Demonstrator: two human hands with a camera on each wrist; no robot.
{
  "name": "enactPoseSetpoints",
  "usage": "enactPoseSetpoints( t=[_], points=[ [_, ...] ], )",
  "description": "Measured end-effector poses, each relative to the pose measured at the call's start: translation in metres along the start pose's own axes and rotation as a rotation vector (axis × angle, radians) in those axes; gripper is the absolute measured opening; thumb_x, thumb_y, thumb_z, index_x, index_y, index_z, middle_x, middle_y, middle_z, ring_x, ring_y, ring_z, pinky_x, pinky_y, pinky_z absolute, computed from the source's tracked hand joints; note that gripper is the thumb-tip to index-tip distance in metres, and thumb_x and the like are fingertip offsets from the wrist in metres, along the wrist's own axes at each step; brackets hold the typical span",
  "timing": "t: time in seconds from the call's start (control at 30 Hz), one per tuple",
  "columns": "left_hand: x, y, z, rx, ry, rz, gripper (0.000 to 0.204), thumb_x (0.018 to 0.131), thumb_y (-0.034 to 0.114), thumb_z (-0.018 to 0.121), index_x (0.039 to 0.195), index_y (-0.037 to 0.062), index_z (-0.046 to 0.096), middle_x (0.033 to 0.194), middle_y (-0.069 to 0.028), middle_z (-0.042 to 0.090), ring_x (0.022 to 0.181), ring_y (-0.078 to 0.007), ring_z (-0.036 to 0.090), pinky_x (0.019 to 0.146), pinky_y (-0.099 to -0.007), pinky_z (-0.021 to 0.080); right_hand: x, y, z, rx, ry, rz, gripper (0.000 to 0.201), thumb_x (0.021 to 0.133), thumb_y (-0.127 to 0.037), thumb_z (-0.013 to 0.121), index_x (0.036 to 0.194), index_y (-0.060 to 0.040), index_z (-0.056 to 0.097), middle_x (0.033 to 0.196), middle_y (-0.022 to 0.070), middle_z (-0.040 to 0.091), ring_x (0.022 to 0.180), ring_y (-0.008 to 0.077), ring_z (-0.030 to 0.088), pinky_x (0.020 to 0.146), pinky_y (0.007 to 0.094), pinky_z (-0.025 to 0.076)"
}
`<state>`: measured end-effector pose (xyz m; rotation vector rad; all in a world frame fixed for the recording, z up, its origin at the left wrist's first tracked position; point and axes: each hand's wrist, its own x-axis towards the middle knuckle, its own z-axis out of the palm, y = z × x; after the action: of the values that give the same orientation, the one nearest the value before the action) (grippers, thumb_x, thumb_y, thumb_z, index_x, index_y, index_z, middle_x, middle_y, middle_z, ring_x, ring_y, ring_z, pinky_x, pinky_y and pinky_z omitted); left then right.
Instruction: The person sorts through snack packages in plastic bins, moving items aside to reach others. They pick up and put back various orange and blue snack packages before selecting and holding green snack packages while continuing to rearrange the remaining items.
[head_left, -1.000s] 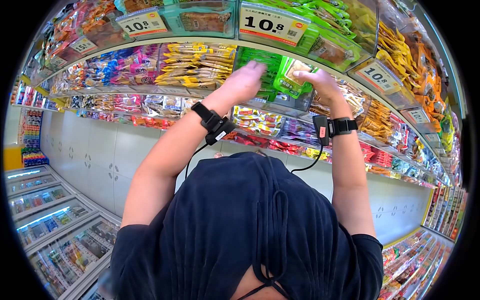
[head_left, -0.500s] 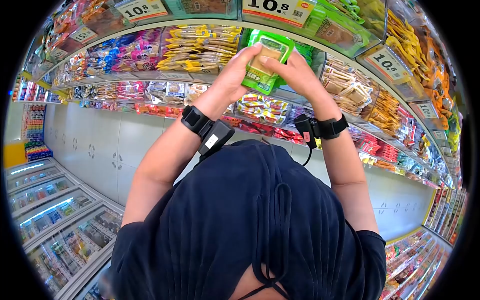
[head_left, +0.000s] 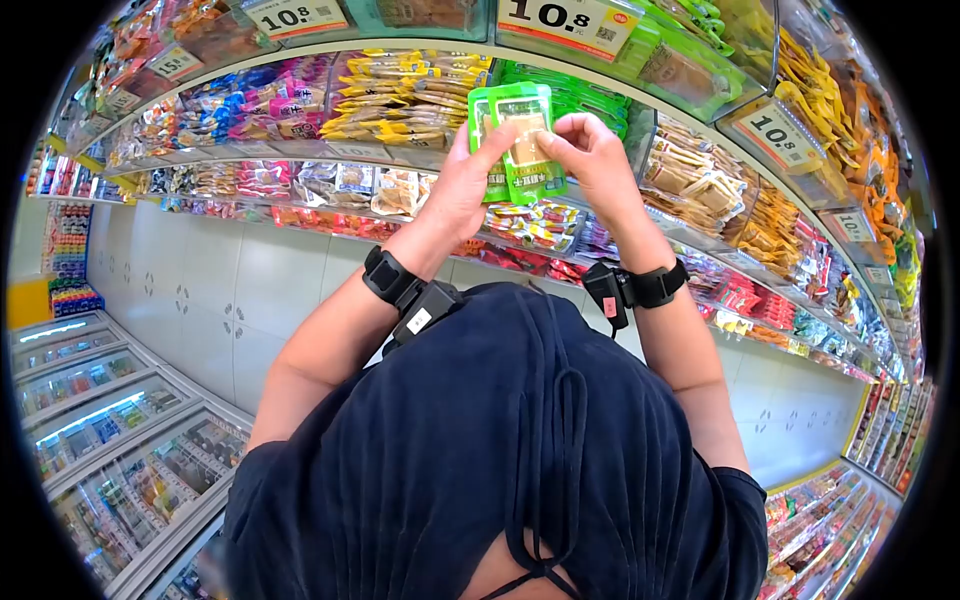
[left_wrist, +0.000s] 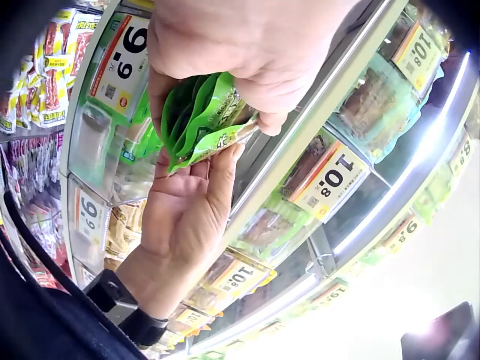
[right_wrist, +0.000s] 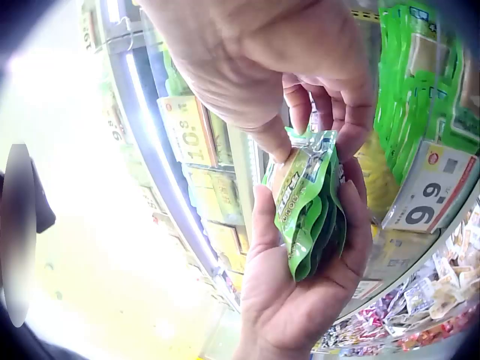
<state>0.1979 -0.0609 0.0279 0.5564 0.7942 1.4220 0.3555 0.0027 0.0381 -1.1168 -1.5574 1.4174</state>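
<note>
Both hands hold a small stack of green snack packets [head_left: 533, 182] in front of the shelf, in the head view. My left hand [head_left: 458, 188] grips the stack from the left, thumb across the front. My right hand [head_left: 600, 172] pinches the top packet near its right side, its thumb on the pale window. Two packets show fanned slightly apart from the front. From the side, the right wrist view shows several layered green packets [right_wrist: 306, 225] between the left thumb and fingers. Part of the stack is hidden behind the hands.
Behind the stack is a shelf bin of matching green packets [head_left: 590, 100], with yellow packets [head_left: 410, 95] to its left and beige ones [head_left: 695, 180] to its right. A shelf edge with price tags [head_left: 565, 25] runs above. Glass-topped freezers [head_left: 130, 450] stand at lower left.
A second ago the hands were apart at the green bin, the right holding green packets. They came together, lowered the packets towards the body, and the packets now fan apart.
</note>
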Motion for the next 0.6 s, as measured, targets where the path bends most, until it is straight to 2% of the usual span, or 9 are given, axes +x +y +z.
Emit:
enactPoseSetpoints(
  t=[0.17,0.23,0.27,0.37,0.4,0.5,0.53,0.6],
  points=[
    [-0.007,-0.006,-0.003,0.04,0.002,0.043,0.056,0.089,0.028,0.068,0.132,0.0091,0.038,0.121,-0.0063,0.054,0.11,-0.0159,0.055,0.094,-0.0338,0.048,-0.004,0.002,-0.005,0.047,-0.158,0.081,0.025,0.083,-0.02,0.073,0.093,-0.0023,0.059,0.084,0.001,0.06,0.073,0.0077,0.052,0.067,0.0231,0.045],
    [-0.01,-0.006,-0.006,0.026,0.022,0.013,0.057,0.089,0.031,0.068,0.133,0.0096,0.037,0.121,-0.0058,0.054,0.111,-0.0157,0.055,0.094,-0.0341,0.047,-0.005,0.002,-0.008,0.103,-0.213,0.145,0.022,0.085,-0.021,0.071,0.093,-0.0033,0.059,0.083,0.0001,0.06,0.071,0.0071,0.051,0.065,0.0227,0.044],
    [-0.011,-0.007,-0.009,0.02,0.026,0.005,0.057,0.09,0.03,0.067,0.133,0.0096,0.037,0.12,-0.0057,0.055,0.111,-0.0156,0.055,0.093,-0.0338,0.048,-0.004,0.001,-0.011,0.096,-0.276,0.166,0.014,0.092,-0.022,0.064,0.091,-0.0096,0.058,0.081,-0.0047,0.057,0.074,0.0039,0.052,0.068,0.0227,0.044],
    [-0.015,-0.001,-0.011,-0.049,0.019,-0.023,0.053,0.091,0.028,0.065,0.133,0.0095,0.038,0.12,-0.0056,0.056,0.109,-0.0153,0.057,0.091,-0.033,0.05,-0.007,0.002,-0.007,0.329,-0.224,0.214,0.016,0.092,-0.023,0.063,0.087,-0.0084,0.058,0.084,-0.0024,0.058,0.074,0.0052,0.052,0.066,0.0229,0.045],
    [-0.017,0.002,-0.012,-0.08,0.013,-0.033,0.051,0.092,0.026,0.064,0.133,0.0095,0.038,0.12,-0.0056,0.056,0.109,-0.0153,0.058,0.09,-0.0327,0.051,-0.006,0.005,-0.009,0.334,-0.261,0.192,0.014,0.095,-0.023,0.059,0.09,-0.0097,0.056,0.086,-0.0025,0.058,0.076,0.0054,0.054,0.068,0.0237,0.047],
    [-0.019,0.002,-0.018,-0.117,-0.002,-0.03,0.046,0.094,0.023,0.062,0.133,0.0095,0.041,0.121,-0.0057,0.057,0.107,-0.015,0.06,0.089,-0.0329,0.053,-0.006,0.004,-0.012,0.475,-0.273,0.222,0.014,0.097,-0.024,0.056,0.096,-0.0098,0.054,0.088,-0.0017,0.058,0.076,0.0064,0.056,0.069,0.0238,0.047],
    [-0.02,0.004,-0.02,-0.121,-0.008,-0.028,0.046,0.094,0.022,0.061,0.133,0.0094,0.041,0.121,-0.0057,0.057,0.107,-0.0151,0.06,0.09,-0.0334,0.053,-0.008,-0.005,-0.011,0.481,-0.237,0.247,0.013,0.098,-0.023,0.053,0.099,-0.0103,0.053,0.088,-0.0011,0.058,0.077,0.0067,0.056,0.067,0.0247,0.048],
    [-0.025,0.008,-0.025,-0.129,-0.023,-0.024,0.044,0.094,0.021,0.061,0.132,0.0094,0.042,0.121,-0.0057,0.058,0.108,-0.0154,0.06,0.091,-0.0343,0.053,0.0,0.001,-0.03,0.424,-0.214,0.192,0.014,0.098,-0.023,0.054,0.101,-0.0091,0.053,0.092,0.0001,0.06,0.083,0.0079,0.059,0.075,0.0252,0.049]
  ],
)
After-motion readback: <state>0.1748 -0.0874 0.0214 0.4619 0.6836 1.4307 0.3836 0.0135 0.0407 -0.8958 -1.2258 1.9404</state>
